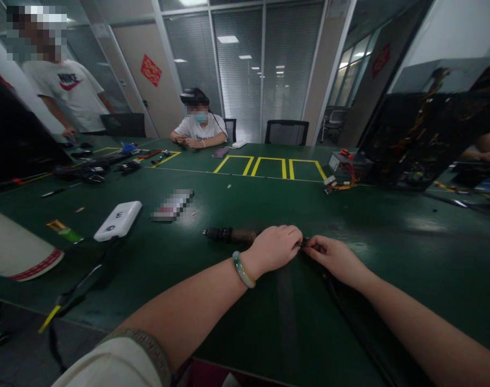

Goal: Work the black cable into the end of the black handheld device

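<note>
A dark electric screwdriver (pixel 228 235) lies across the green table (pixel 236 301), its bit pointing left. My left hand (pixel 275 244), with a jade-like bangle on the wrist, is wrapped over its rear end and hides that part. Just to the right, my right hand (pixel 333 258) has thumb and fingers pinched on a small dark plug at the screwdriver's tail, where a black cable (pixel 349 317) runs down toward the table's near edge. My fingers cover the joint, so I cannot tell if the plug is seated.
Left of my hands lie a pixelated phone (pixel 172 205), a white power bank (pixel 118 220) with a black strap and a green-yellow item (pixel 65 231). At right stand a power supply (pixel 347 161) and an open computer case (pixel 410 140). A person (pixel 200 126) sits opposite; another (pixel 73 91) stands far left.
</note>
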`<state>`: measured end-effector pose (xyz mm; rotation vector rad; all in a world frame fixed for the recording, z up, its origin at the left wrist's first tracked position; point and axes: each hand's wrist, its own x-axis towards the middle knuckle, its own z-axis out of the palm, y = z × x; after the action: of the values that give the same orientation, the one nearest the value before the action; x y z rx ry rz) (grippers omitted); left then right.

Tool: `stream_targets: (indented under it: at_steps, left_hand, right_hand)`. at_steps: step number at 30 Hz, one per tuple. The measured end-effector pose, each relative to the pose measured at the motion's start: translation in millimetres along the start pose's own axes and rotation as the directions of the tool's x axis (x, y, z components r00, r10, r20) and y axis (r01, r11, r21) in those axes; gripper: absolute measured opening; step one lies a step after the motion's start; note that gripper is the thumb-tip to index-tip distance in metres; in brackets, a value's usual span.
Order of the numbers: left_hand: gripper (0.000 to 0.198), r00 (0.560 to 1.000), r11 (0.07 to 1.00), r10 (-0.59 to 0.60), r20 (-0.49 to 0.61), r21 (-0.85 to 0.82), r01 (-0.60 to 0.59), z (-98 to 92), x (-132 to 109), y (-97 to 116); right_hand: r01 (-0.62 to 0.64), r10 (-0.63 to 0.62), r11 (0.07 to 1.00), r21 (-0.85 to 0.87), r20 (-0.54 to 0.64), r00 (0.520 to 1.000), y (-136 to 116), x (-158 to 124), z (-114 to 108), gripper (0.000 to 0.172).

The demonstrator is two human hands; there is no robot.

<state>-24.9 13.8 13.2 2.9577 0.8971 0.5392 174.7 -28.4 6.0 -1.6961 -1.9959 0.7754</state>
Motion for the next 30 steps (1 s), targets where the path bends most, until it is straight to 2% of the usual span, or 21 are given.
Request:
stream_targets:
  at_steps: [4, 11, 17, 24, 30]
  left_hand:
    - [0.010, 0.998, 0.998, 0.049, -0.026, -0.027, -0.050, 2.3, 0.5, -1.6]
    - [0.016, 0.999, 0.999, -0.021, -0.033, -0.029, 0.020, 0.0, 0.0, -0.2]
    - [0.011, 0.999, 0.999, 0.040, -0.013, -0.034, -0.041, -0.6, 0.7, 0.1]
    - [0.015, 0.999, 0.999, -0.030, -0.021, -0.024, 0.029, -2.8, 0.1, 0.9]
    - [0.010, 0.999, 0.999, 0.043, -0.008, -0.013, -0.043, -2.1, 0.4, 0.1]
  right_hand:
    - [0.011, -0.011, 1.000, 0.001, -0.005, 1.000, -0.6, 0.0, 0.1, 0.020]
    - [0.004, -0.004, 1.000, 0.029, 0.000, 1.000, 1.9, 1.1, 1.6, 0.023]
    - [0.023, -0.022, 0.999, 0.023, -0.010, 1.000, 3.0, 0.6, 1.5, 0.021]
    - [0.019, -0.019, 0.999, 0.029, -0.010, 1.000, 4.5, 1.9, 1.9, 0.022]
    - [0.010, -0.010, 0.999, 0.042, -0.003, 1.000, 3.5, 1.1, 2.1, 0.023]
